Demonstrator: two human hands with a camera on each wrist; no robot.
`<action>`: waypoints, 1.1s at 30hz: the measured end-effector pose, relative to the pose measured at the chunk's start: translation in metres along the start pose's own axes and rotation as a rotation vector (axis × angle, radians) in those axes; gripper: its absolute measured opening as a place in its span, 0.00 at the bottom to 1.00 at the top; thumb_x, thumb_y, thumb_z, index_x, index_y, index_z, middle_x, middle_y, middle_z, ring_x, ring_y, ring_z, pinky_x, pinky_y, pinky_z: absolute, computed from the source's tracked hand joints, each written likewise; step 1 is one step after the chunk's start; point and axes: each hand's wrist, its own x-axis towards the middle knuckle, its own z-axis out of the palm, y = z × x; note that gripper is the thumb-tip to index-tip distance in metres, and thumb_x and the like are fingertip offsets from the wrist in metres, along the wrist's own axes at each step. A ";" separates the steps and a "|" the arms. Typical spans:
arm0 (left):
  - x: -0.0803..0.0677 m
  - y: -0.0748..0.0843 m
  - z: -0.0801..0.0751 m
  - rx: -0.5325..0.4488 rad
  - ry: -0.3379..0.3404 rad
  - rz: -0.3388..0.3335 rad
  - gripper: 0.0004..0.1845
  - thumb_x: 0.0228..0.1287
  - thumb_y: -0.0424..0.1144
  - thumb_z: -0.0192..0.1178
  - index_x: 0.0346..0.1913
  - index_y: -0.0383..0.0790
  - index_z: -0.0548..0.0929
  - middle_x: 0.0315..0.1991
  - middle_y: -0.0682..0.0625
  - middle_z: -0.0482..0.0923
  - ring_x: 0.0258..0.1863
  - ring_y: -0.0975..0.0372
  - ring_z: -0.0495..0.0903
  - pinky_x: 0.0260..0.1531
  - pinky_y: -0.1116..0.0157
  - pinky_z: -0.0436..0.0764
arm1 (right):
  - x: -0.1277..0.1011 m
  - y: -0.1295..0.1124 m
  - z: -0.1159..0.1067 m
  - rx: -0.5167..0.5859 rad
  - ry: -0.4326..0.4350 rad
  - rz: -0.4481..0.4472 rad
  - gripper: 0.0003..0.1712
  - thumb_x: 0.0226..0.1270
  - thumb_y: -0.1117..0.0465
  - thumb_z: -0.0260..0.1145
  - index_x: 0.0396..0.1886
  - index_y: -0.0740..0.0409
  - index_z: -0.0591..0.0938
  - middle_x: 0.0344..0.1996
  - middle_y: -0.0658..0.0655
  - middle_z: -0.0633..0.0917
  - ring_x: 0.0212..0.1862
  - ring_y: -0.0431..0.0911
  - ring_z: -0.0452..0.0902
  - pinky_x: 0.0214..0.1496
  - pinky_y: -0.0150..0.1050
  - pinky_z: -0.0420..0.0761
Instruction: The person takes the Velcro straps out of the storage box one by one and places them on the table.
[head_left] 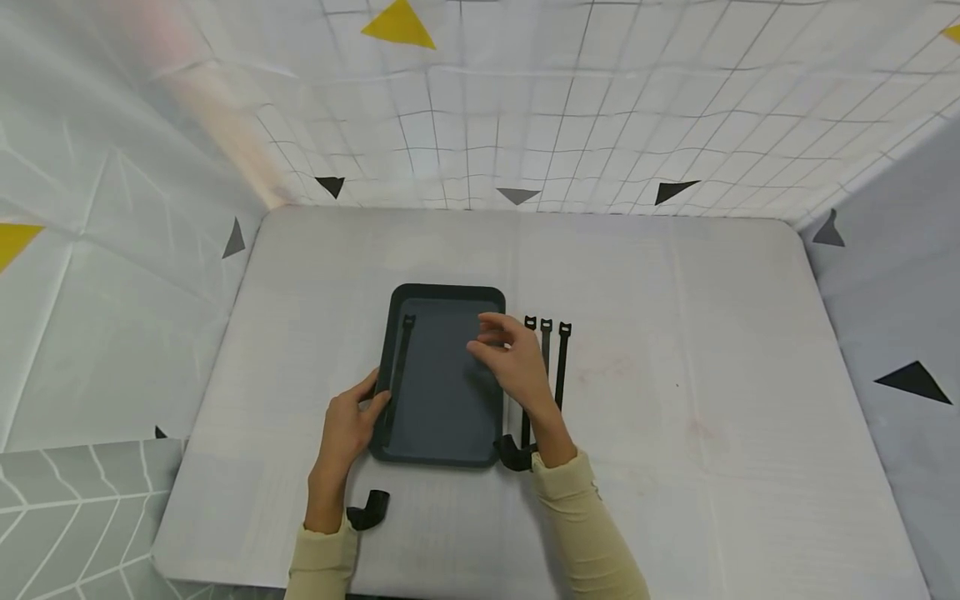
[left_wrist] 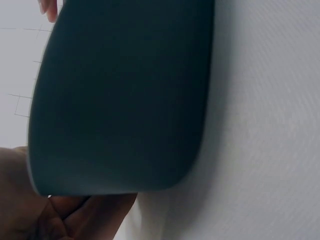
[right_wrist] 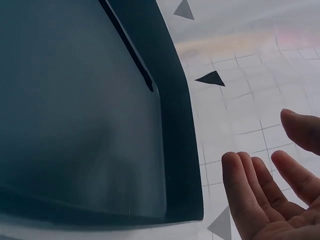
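My left hand (head_left: 348,425) grips the left edge of a dark blue-green rectangular tray (head_left: 450,400), thumb over the rim. In the left wrist view, the outer side of the tray fills the middle, with fingers showing beyond its edge. One black cable strap (head_left: 401,362) with a slotted head lies lengthwise along the left side inside the tray. Over the right rim hovers my right hand (head_left: 517,362), fingers loosely bent and apart from the thumb, holding nothing. Three more black cable straps (head_left: 565,358) lie side by side right of the tray, partly hidden by the right hand and wrist.
The tray rests on a white-covered table (head_left: 735,375). Pale sheets with grid lines and black, grey and yellow triangles (head_left: 400,25) hang behind and beside it. A black wrist camera (head_left: 368,510) sits at the left cuff, another black camera (head_left: 513,454) at the right.
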 end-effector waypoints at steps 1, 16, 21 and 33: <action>0.000 0.000 0.000 0.000 0.000 -0.001 0.27 0.68 0.38 0.64 0.68 0.38 0.74 0.52 0.35 0.81 0.58 0.43 0.77 0.55 0.46 0.74 | 0.000 0.001 0.001 -0.001 0.000 -0.001 0.26 0.63 0.69 0.71 0.61 0.68 0.77 0.56 0.66 0.79 0.52 0.59 0.79 0.53 0.50 0.79; 0.001 0.000 0.000 -0.003 0.004 0.002 0.26 0.68 0.38 0.64 0.68 0.37 0.74 0.53 0.35 0.81 0.59 0.43 0.76 0.57 0.45 0.73 | 0.000 0.006 0.012 -0.042 -0.028 0.017 0.28 0.63 0.68 0.71 0.63 0.65 0.76 0.58 0.67 0.77 0.53 0.55 0.78 0.52 0.44 0.80; 0.001 -0.001 0.000 -0.005 0.006 0.004 0.26 0.68 0.37 0.64 0.67 0.38 0.75 0.52 0.35 0.82 0.58 0.43 0.77 0.55 0.46 0.74 | 0.000 0.007 0.018 -0.028 -0.048 0.023 0.30 0.63 0.70 0.71 0.65 0.67 0.74 0.60 0.67 0.75 0.56 0.58 0.75 0.54 0.46 0.79; 0.001 -0.001 -0.001 -0.009 0.008 0.001 0.26 0.68 0.38 0.64 0.67 0.38 0.75 0.51 0.35 0.82 0.56 0.44 0.78 0.51 0.47 0.77 | 0.005 0.007 0.028 -0.039 -0.086 -0.002 0.32 0.61 0.71 0.71 0.65 0.70 0.73 0.58 0.70 0.74 0.56 0.61 0.74 0.54 0.46 0.79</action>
